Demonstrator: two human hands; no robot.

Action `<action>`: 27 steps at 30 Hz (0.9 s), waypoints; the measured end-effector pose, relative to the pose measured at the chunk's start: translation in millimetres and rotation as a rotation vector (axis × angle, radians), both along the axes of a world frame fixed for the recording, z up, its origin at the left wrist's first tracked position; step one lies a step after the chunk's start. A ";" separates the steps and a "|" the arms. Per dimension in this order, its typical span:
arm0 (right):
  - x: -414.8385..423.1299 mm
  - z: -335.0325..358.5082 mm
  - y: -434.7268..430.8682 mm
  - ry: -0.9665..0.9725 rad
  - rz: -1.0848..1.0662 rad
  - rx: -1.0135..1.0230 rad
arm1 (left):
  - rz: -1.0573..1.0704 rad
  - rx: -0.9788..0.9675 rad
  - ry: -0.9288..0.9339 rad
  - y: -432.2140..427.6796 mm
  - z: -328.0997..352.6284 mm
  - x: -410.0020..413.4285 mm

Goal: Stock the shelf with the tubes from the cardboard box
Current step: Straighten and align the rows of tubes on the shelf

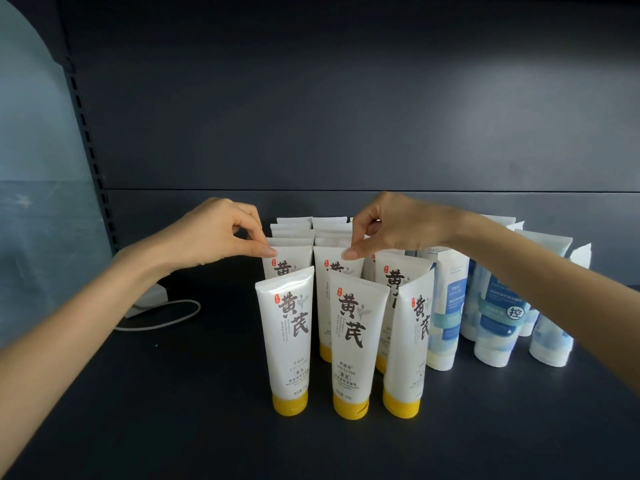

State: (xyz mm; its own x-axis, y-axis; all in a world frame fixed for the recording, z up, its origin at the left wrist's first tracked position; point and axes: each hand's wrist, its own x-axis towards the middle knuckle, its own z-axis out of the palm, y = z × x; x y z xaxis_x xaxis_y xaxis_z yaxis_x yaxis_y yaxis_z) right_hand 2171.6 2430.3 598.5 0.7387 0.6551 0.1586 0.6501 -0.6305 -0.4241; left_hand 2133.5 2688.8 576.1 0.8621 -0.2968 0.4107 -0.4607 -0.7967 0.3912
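Stocking looks well along, judging by what's on the shelf. A block of white plastic tubes w/ yellow caps (353,341) stands cap-down on the dark shelf (173,393), approx. mid-scene: 3 in the near row, more rows behind running toward the far wall. The near-right one tilts a bit.

The left grip (214,233) pinches the flat top edge of the 2nd-row left tube (289,259) btwn thumb & finger. The right grip (398,226) pinches the top of the 2nd-row middle tube (323,292) the same way. Both tubes stand upright in the block, so prob. they're being seated or squared up, not carried.

To the right stands a group of blue-and-white tubes (498,323), also cap-down. Far left lies a white adapter w/ cable (149,296).

The cardboard box isn't in view, so can't tell how many tubes are left to place.
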 end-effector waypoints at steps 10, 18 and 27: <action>-3.6 2.2 -5.1 -0.023 -0.007 -0.061 | -0.030 -0.014 0.039 -3.0 1.7 -3.8; -11.5 20.0 -30.9 0.002 -0.047 -0.138 | -0.043 -0.024 -0.011 -10.9 10.5 -3.7; -12.2 12.2 -33.8 -0.065 -0.150 -0.223 | -0.062 0.239 -0.021 -55.6 9.9 11.5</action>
State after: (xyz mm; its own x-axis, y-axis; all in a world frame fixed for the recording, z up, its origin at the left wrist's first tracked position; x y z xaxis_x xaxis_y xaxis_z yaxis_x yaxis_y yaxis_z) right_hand 2159.4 2396.5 610.7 0.8231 0.5632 0.0730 0.5638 -0.7948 -0.2245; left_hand 2145.1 2633.3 586.0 0.8313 -0.4398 0.3398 -0.5175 -0.8355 0.1845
